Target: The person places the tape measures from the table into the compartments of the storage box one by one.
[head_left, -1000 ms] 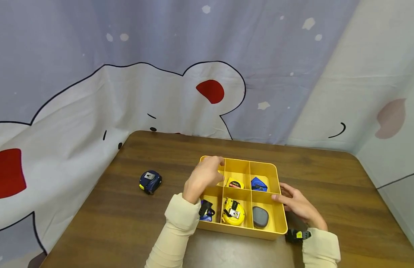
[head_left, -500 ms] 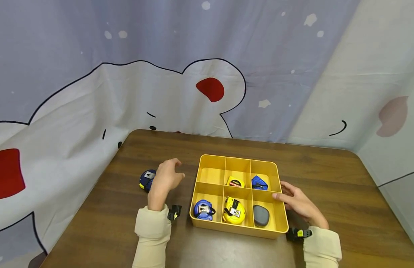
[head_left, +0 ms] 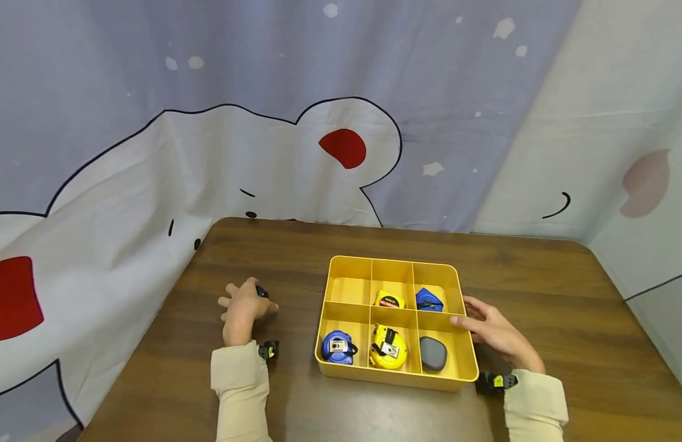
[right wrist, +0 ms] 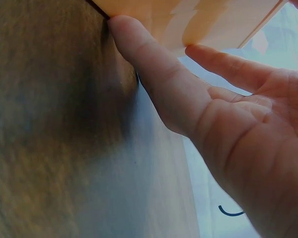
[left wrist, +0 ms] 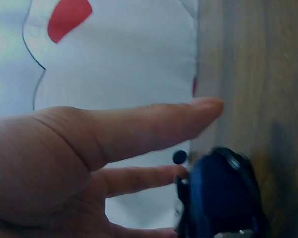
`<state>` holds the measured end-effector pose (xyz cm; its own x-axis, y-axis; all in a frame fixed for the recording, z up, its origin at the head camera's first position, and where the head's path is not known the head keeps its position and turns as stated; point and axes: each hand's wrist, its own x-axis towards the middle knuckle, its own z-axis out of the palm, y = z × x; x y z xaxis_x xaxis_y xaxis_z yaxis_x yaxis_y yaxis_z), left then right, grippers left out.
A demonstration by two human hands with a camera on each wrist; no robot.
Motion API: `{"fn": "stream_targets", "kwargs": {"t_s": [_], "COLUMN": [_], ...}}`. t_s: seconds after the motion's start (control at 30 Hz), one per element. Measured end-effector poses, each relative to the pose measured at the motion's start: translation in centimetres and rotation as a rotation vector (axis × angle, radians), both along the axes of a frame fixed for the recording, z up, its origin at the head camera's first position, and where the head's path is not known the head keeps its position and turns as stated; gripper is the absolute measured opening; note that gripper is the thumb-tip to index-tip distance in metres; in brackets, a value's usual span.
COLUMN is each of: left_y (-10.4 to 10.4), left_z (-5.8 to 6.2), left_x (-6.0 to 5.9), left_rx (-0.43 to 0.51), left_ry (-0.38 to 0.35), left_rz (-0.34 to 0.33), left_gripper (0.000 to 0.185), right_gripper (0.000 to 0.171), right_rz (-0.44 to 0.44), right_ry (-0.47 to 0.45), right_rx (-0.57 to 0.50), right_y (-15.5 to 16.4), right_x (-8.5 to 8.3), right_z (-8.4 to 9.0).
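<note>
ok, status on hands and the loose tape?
Left hand open over blue tape on table. Right hand open against tray. Nothing in the way.

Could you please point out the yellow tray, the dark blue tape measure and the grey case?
yellow tray (head_left: 395, 380), head view, near wall.
dark blue tape measure (left wrist: 223, 198), left wrist view, its body.
grey case (head_left: 431, 354), head view, its top.
</note>
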<state>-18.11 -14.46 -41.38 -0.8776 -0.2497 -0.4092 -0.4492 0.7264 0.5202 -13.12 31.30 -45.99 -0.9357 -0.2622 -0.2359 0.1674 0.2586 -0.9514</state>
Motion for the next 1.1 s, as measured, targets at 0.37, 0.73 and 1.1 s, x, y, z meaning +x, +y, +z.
{"fn": "stream_targets", "kwargs": {"t_s": [0.37, 0.73, 1.1], "left_y": [-0.9, -1.4, -1.3], "left_z": [-2.6, -2.8, -2.6], "left_x": [-1.1, -1.1, -1.1], "left_rx": [0.033, 0.011, 0.037], "left_ry": [0.061, 0.078, 0.077], "left_rz": [0.034, 0.067, 0.070], "left_gripper": [0.075, 0.067, 0.065], "right_gripper": [0.068, 0.067, 0.069], "right_rz": [-0.011, 0.006, 0.010], "right_ry": [0.003, 0.010, 0.002], "right_rx": [0.009, 0.011, 0.018], "right_y": [0.0, 0.0, 0.0], "right_x": [0.0, -0.1, 0.0], "right_z": [-0.1, 0.0, 0.2]}}
